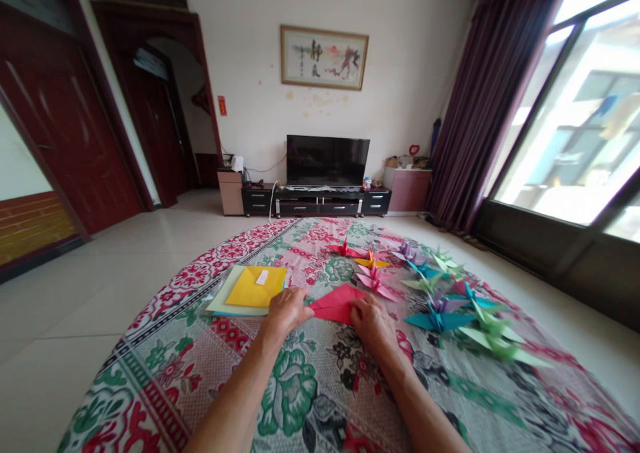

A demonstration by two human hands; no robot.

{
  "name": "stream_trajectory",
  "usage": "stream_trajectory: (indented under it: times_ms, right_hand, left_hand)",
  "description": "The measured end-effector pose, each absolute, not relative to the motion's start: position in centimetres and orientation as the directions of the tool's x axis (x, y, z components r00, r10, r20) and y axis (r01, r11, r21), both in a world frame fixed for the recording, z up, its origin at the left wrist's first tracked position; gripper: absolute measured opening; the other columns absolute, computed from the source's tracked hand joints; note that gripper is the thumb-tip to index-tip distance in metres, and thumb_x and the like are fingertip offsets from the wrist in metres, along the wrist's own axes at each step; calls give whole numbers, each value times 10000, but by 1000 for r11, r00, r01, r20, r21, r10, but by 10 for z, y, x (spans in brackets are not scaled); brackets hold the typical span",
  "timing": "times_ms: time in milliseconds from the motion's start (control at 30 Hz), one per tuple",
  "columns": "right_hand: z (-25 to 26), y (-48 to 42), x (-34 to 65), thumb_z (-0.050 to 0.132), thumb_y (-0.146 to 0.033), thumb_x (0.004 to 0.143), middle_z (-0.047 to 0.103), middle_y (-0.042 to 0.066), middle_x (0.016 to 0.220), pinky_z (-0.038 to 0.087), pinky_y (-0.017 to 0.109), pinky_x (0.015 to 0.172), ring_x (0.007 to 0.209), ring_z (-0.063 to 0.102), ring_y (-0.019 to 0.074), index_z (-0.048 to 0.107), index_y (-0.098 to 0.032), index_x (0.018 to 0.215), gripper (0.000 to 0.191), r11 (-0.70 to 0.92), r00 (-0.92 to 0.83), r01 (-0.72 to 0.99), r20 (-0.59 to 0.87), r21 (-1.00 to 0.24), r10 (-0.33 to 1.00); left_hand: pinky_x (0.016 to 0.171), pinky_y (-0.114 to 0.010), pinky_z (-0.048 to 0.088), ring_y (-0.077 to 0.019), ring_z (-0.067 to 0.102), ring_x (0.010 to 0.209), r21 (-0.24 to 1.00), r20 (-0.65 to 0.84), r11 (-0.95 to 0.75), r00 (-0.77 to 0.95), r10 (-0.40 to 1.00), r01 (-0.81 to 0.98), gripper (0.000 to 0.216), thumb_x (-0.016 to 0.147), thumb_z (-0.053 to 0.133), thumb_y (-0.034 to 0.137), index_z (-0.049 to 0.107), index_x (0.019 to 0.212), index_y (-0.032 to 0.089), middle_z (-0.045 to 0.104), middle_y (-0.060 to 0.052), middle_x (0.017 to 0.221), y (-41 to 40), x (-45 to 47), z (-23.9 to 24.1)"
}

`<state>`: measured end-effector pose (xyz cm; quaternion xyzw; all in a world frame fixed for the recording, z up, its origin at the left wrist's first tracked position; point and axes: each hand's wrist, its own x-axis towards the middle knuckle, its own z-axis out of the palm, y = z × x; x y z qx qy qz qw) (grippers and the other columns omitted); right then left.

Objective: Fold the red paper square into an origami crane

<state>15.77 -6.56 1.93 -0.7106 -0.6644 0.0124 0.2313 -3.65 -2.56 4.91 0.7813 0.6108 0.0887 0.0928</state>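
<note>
Pressing a red triangular paper (337, 304), left hand (286, 310) and right hand (371, 324) lay fingers flat, unclenched.

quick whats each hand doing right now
Left hand: open, pressing down on the left corner of the red paper.
Right hand: open, pressing down on the paper's right edge.

- Red folded paper (336, 304): its near corners lie under the left hand (286, 310) and the right hand (373, 323).
- The fingertips of both hands are hidden under the knuckles; the grip I cannot tell.
- Both forearms are cut by the lower edge.
- The sheets under the yellow sheet (253, 288) show only thin borders; its white label (262, 277) is too small to read.
</note>
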Motion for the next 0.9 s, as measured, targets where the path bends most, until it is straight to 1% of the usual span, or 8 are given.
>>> stream_trajectory:
  times_ms: [133, 300, 433, 533, 633, 800, 900]
  right_hand:
    - [20, -66, 158, 436, -259, 838, 604, 21, 884, 337, 213, 621, 815, 575, 133, 672, -269, 910, 247, -4, 107, 942, 290, -334, 951]
    - [20, -66, 159, 429, -267, 843, 604, 25, 892, 341, 214, 633, 825, 574, 134, 670, -259, 896, 247, -1, 99, 950, 298, -314, 949]
    - [19, -66, 159, 428, -260, 844, 603, 27, 891, 339, 209, 631, 820, 573, 129, 670, -261, 918, 253, 2, 96, 950, 300, -312, 949]
    - [18, -65, 159, 431, -260, 842, 602, 25, 889, 339, 211, 629, 812, 575, 130, 671, -267, 926, 255, 8, 93, 950, 305, -313, 948]
    - [18, -65, 160, 429, -258, 840, 601, 22, 880, 339, 214, 627, 801, 578, 130, 673, -273, 927, 260, 9, 93, 948, 306, -318, 948]
    - [17, -65, 159, 423, -262, 841, 601, 22, 874, 340, 218, 624, 804, 576, 136, 672, -275, 928, 264, 18, 88, 947, 314, -320, 945]
    - [17, -65, 160, 420, -261, 840, 601, 20, 878, 341, 220, 630, 810, 577, 137, 671, -275, 920, 264, 21, 87, 947, 320, -321, 943]
  left_hand:
    - [842, -326, 455, -238, 587, 1019, 242, 25, -215, 215, 976, 946, 384, 717, 577, 346, 604, 1085, 242, 655, -66, 1070, -27, -38, 54]
    - [882, -326, 436, -236, 565, 1069, 251, 21, -207, 208, 978, 946, 495, 734, 557, 321, 521, 1221, 242, 635, -77, 1130, -31, -45, 60]
    - [906, -340, 424, -246, 550, 1094, 264, -1, -211, 219, 976, 941, 537, 733, 550, 332, 493, 1258, 230, 614, -87, 1172, -29, -50, 60]
    - [919, -343, 419, -249, 538, 1114, 272, -38, -214, 233, 972, 938, 581, 710, 564, 341, 475, 1278, 258, 596, -74, 1205, -24, -55, 58]
    - [922, -337, 418, -252, 527, 1131, 271, -91, -183, 215, 972, 945, 626, 682, 585, 364, 461, 1289, 278, 579, -68, 1230, -19, -59, 56]
    - [925, -326, 411, -251, 523, 1136, 295, -81, -189, 222, 972, 937, 615, 680, 575, 338, 472, 1282, 269, 573, -70, 1238, -17, -61, 54]
    - [880, -290, 432, -236, 560, 1083, 322, -100, -209, 252, 962, 923, 582, 665, 595, 299, 517, 1242, 281, 621, -50, 1166, -14, -67, 55]
